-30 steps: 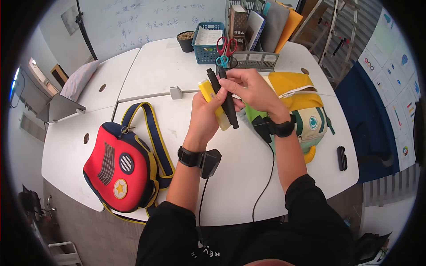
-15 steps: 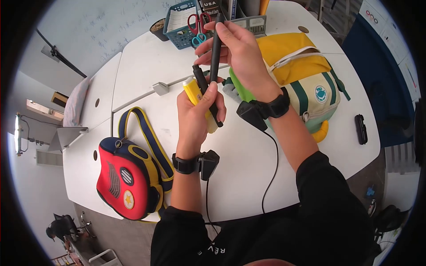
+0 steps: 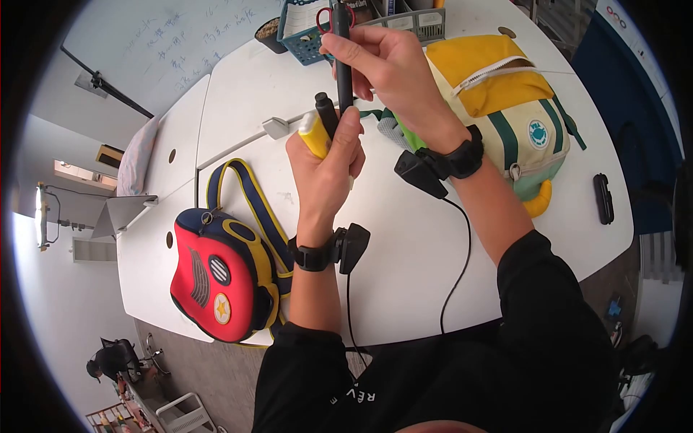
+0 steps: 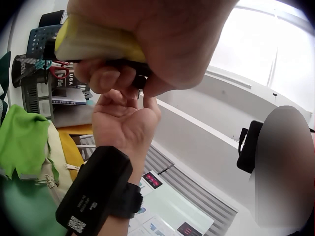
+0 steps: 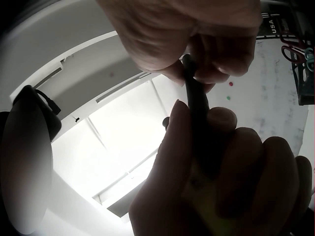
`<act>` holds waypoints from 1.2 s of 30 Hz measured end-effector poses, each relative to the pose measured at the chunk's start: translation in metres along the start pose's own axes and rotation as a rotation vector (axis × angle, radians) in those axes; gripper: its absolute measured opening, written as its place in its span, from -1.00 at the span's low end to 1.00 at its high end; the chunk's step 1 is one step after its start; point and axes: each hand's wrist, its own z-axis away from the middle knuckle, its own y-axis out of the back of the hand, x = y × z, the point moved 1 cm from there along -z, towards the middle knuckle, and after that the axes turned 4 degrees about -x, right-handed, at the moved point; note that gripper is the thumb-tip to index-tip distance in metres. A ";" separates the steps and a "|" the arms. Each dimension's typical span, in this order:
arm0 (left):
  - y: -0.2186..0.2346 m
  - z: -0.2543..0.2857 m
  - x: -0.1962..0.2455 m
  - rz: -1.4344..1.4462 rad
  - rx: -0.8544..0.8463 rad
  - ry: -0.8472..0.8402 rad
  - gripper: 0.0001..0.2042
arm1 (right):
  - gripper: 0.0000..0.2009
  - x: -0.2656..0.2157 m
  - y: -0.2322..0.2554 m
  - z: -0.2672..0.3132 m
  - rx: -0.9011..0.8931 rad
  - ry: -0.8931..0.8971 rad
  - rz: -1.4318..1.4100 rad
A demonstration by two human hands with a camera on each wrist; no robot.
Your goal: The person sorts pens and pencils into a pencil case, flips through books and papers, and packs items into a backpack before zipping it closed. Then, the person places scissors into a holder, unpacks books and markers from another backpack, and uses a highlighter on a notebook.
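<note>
In the head view my left hand point(image 3: 325, 169) grips a yellow and white object point(image 3: 313, 136) together with a black marker point(image 3: 326, 112) and the lower end of a longer black marker point(image 3: 343, 76). The thumb and fingers of my right hand point(image 3: 397, 76) pinch that longer marker near its top. The left wrist view shows the yellow object point(image 4: 98, 42) inside the left fist, with the right palm point(image 4: 125, 123) beyond it. Backlit in the right wrist view, the dark marker point(image 5: 197, 98) spans both hands.
A red and navy backpack point(image 3: 216, 289) lies at the left, a yellow, cream and green backpack point(image 3: 520, 123) at the right. At the back stand a teal basket point(image 3: 307, 50), a plant pot point(image 3: 270, 36) and a grey organizer point(image 3: 422, 25). A black case point(image 3: 603, 198) lies far right.
The right hand has moved from beside the left hand up to the long marker's upper end, and that marker stands higher and more upright. The head view has shifted.
</note>
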 end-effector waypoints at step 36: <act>0.011 0.004 0.022 -0.104 -0.063 -0.030 -0.76 | -0.73 -0.037 0.000 0.007 0.020 0.001 -0.422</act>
